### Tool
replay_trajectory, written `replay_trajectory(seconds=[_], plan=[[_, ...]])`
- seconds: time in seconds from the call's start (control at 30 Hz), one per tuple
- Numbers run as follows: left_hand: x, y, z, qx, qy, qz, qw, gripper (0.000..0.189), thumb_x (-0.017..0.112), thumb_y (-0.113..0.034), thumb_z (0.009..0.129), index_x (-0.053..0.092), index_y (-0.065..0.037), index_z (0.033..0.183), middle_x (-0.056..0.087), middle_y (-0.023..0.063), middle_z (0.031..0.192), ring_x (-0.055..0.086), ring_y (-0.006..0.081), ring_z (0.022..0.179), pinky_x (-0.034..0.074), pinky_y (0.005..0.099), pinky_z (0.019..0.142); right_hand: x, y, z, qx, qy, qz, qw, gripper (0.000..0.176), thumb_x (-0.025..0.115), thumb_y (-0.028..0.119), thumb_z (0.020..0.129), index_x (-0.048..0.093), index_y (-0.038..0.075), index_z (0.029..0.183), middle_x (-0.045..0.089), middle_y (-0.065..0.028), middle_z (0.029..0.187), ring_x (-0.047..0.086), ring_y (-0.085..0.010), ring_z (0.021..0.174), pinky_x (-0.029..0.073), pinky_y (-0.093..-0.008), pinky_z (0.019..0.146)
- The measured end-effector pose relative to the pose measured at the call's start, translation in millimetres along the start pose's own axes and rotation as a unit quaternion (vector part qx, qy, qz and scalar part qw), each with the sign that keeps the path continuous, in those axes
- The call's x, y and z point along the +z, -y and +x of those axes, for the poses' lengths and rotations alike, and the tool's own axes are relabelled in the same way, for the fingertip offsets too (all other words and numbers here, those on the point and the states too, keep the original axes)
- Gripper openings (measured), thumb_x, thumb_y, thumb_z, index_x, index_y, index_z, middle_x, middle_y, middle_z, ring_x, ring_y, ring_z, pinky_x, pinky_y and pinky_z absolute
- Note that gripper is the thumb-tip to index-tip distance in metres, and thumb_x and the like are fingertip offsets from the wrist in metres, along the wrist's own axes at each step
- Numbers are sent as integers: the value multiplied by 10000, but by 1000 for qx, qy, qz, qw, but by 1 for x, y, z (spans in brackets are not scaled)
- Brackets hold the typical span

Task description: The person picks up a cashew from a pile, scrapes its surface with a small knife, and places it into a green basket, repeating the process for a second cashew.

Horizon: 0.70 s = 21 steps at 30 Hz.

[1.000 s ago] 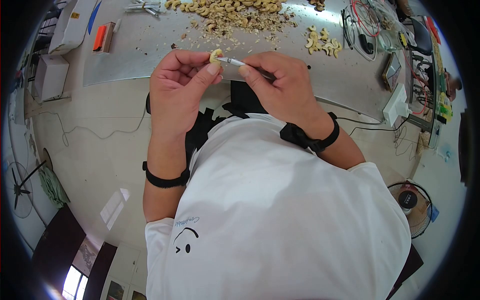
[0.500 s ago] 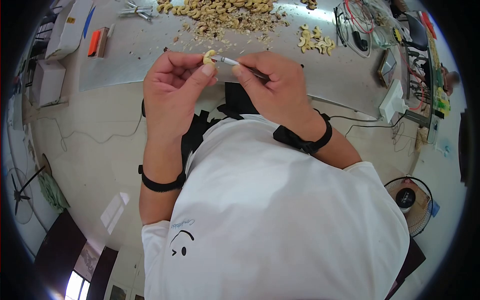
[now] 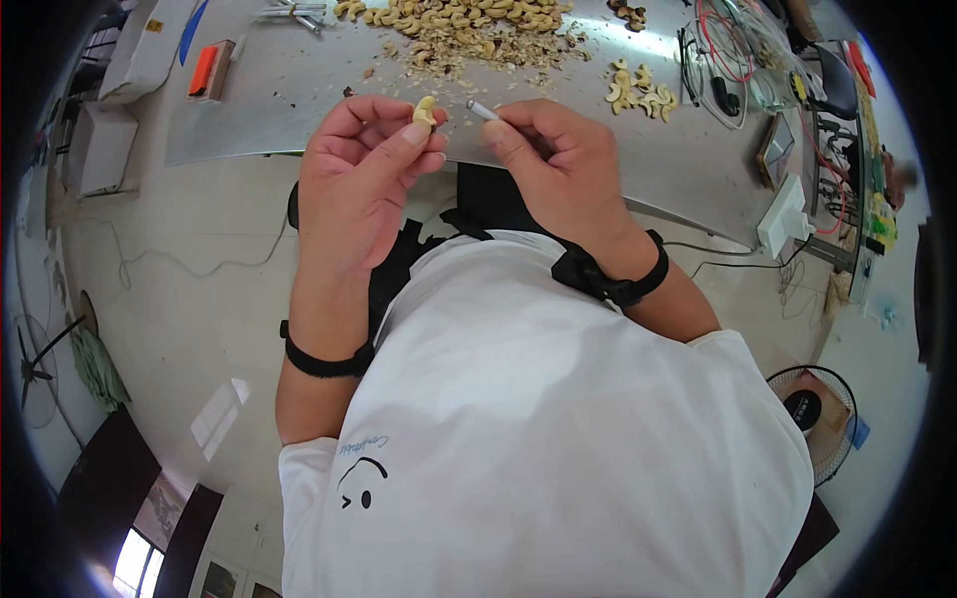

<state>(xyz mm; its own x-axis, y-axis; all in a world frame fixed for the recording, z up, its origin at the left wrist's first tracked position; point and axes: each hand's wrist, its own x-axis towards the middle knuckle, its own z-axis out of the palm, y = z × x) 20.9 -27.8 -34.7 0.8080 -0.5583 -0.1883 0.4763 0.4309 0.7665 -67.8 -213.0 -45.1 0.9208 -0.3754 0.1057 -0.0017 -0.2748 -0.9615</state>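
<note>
Between the thumb and fingers of my left hand [image 3: 374,164] is a pale yellow cashew nut [image 3: 425,112]. My right hand [image 3: 558,154] grips a thin white and silver tool [image 3: 481,110], whose tip points at the cashew with a small gap between them. Both hands are above the front edge of the metal table [image 3: 279,110]. Beyond them lies a large pile of cashews [image 3: 478,14], with broken shell or skin flakes [image 3: 469,55] on its near side. A smaller group of pale cashews [image 3: 638,92] rests to the right.
An orange and brown block [image 3: 207,70] and several silver tools [image 3: 292,13] lie on the table's left part. Cables [image 3: 723,60], a glass jar [image 3: 768,92] and a white power strip [image 3: 785,216] are at the right. A fan [image 3: 812,414] stands lower right.
The tool in my right hand has drawn back from the cashew, which it was touching before. The cashew is turned more upright in my left fingers. The whole view has shifted slightly.
</note>
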Motion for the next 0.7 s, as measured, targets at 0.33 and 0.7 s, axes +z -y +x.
replay_trajectory(seconds=[0.33, 0.7], plan=[[-9, 4, 5, -30, 42, -92, 994, 295, 593, 39, 993, 610, 38, 1288, 711, 230, 1163, 742, 220, 974, 627, 292, 862, -7, 1, 3, 17, 43, 2, 999, 168, 731, 156, 952, 744, -8, 988, 682, -39, 750, 566, -79, 651, 467, -270, 593], [-15, 13, 9, 12, 44, 5, 999, 165, 610, 61, 991, 584, -9, 1139, 674, 186, 1213, 734, 248, 1030, 633, 327, 884, -13, -4, 6, -82, 6, -119, 989, 117, 755, 137, 897, 747, 41, 963, 693, -95, 773, 634, -235, 624, 505, -325, 590]])
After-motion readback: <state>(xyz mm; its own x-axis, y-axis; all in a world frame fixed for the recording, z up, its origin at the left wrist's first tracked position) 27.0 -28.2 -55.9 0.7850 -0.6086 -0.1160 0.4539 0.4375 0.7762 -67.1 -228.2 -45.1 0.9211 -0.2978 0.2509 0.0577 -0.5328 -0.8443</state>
